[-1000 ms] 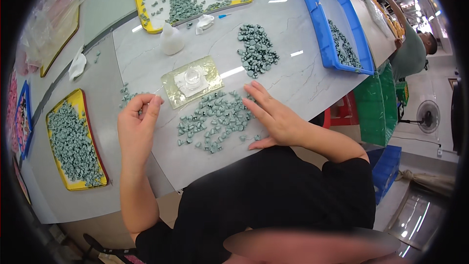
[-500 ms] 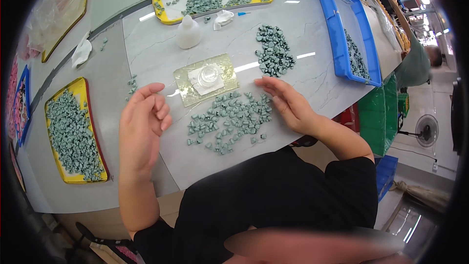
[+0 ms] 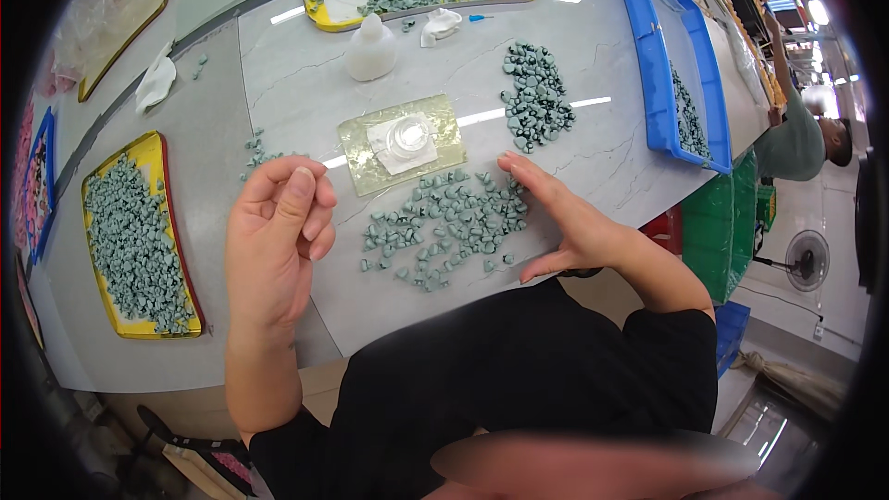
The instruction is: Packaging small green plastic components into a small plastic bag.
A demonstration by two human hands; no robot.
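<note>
My left hand (image 3: 281, 231) is raised over the table with its thumb pressed to the index finger in a pinch; whatever may be between them is too small to make out. At the right of a loose spread of small grey-green pieces (image 3: 472, 213), my right hand (image 3: 576, 230) is open, fingers stretched and thumb apart, its fingertips near the pieces. Between and beyond the hands lies a pale yellow-green square pad (image 3: 359, 134). On it a small clear round dish (image 3: 407, 134) rests on white tissue (image 3: 396, 165).
Left stands a yellow tray (image 3: 163, 208) heaped with similar pieces; another yellow tray (image 3: 324, 23) is at the back. A white squeeze bottle (image 3: 370, 51) stands behind the pad. Dark-marked pieces (image 3: 537, 97) lie right of it, near a blue bin (image 3: 656, 83). A person (image 3: 801, 143) is far right.
My left hand's fingers have closed from a loose curl into a pinch. My right hand's thumb has spread away from its fingers. The view has shifted slightly.
</note>
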